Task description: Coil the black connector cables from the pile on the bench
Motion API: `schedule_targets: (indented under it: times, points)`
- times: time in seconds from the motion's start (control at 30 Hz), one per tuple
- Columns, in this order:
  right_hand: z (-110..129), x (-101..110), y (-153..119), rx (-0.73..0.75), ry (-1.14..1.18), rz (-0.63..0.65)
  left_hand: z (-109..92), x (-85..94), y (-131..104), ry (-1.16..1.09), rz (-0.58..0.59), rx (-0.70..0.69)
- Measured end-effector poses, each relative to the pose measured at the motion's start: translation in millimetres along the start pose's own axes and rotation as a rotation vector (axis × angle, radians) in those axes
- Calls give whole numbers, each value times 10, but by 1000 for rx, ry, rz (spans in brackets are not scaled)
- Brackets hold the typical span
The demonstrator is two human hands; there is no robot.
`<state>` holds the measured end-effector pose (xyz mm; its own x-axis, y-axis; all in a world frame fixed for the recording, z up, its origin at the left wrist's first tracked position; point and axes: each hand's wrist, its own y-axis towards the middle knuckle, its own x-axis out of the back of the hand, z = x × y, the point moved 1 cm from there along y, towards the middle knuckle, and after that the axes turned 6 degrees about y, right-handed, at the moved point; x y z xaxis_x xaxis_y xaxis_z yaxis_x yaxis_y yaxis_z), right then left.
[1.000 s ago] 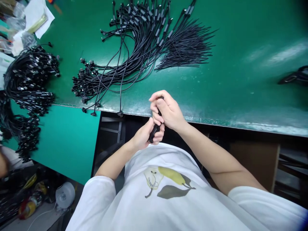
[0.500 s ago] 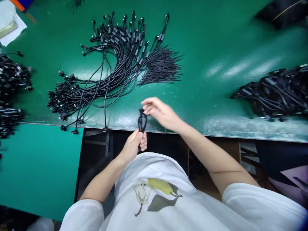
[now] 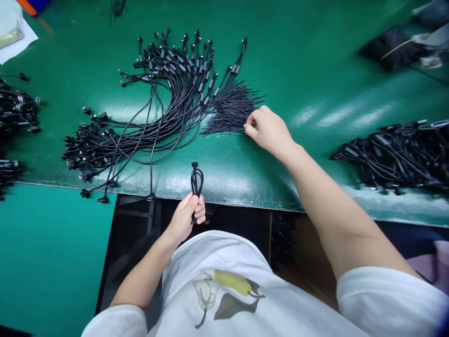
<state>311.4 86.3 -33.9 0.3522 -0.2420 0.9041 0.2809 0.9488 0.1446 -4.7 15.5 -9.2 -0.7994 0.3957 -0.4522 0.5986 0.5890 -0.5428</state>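
Observation:
My left hand is closed around a folded black cable, whose loops and connector stick up above the fist near the table's front edge. Farther right, my right hand is at the right side of a pile of thin black ties, thumb and forefinger pinched at their tips. Whether a tie is between those fingers is too small to tell. Left of the ties, a large bundle of black cables with connectors curves across the green table.
More black cables are heaped at the right, and others at the far left. A black bag lies at the back right. White paper is at the back left. The green table ends just before my body.
My right hand has moved away from the folded cable, back and right to the thin ties. My left hand still holds the cable. The view has shifted slightly.

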Motion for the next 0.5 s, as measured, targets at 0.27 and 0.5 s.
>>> schedule_targets:
  times: [0.27, 0.5]
  points:
    - [-144, 87, -105, -23, 7, 68, -15, -67, -19, 33, 42, -3]
    - [-59, 297, -337, -119, 238, -29, 2, -36, -102, 15, 18, -46]
